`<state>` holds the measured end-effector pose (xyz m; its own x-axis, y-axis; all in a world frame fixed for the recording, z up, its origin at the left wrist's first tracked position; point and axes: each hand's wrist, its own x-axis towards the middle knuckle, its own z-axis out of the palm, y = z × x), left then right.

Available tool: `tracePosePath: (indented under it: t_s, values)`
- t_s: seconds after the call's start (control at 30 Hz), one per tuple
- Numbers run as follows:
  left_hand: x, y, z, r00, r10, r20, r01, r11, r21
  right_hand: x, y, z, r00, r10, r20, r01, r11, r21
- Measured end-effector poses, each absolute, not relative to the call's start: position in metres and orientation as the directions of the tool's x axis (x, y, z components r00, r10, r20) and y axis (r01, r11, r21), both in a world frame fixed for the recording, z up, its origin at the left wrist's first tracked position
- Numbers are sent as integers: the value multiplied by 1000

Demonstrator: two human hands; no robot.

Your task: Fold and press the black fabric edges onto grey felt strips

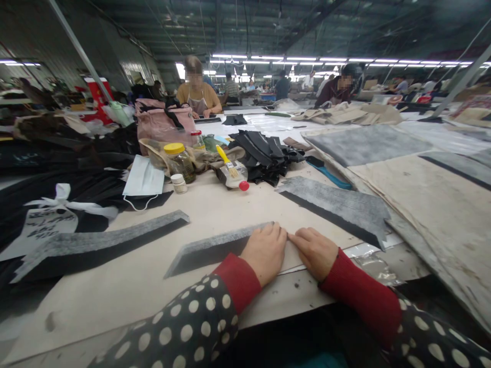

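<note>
A black fabric strip with a fuzzy grey band along its far edge (215, 253) lies flat on the pale work sheet (215, 301) in front of me. My left hand (266, 253) rests over the strip's right end, fingers together and curled down on it. Close beside it, my right hand (314, 250) has its fingers pressed together, their tips meeting the left fingertips at the strip's end. The small bit between the fingertips is mostly hidden. Another grey-and-black fabric piece (103, 237) lies to the left, and a wider grey-and-black piece (337, 207) to the right.
Beyond my hands are a yellow-handled brush (228, 159) on a clear bottle (236, 176), a yellow-lidded jar (179, 162), a white bottle (178, 183), a face mask (143, 176) and piled black pieces (264, 153). Co-workers stand across the table.
</note>
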<state>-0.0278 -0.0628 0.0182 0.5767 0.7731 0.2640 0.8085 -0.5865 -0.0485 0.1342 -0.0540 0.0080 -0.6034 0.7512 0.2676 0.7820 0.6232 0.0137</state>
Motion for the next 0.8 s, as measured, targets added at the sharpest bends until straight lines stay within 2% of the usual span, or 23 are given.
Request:
tracePosePath:
  t_s: [0.33, 0.53, 0.63, 0.73, 0.8]
  values:
    - [-36, -46, 27, 550, 801, 239, 820, -572, 30, 132, -54, 7, -556, 788, 263, 820, 572, 20]
    - [-48, -34, 19, 449, 856, 257, 839, -503, 206, 141, -35, 28, -612, 787, 78, 774, 617, -147]
    - [-53, -31, 13, 360, 895, 261, 857, -429, 286, 136, -24, 42, -550, 835, 18, 821, 544, -173]
    - [-55, -31, 11, 334, 911, 242, 869, -397, 294, 122, -12, 46, -441, 897, -12, 880, 429, -203]
    - [-55, -32, 11, 337, 911, 237, 872, -397, 287, 113, -3, 44, -374, 925, -65, 896, 343, -281]
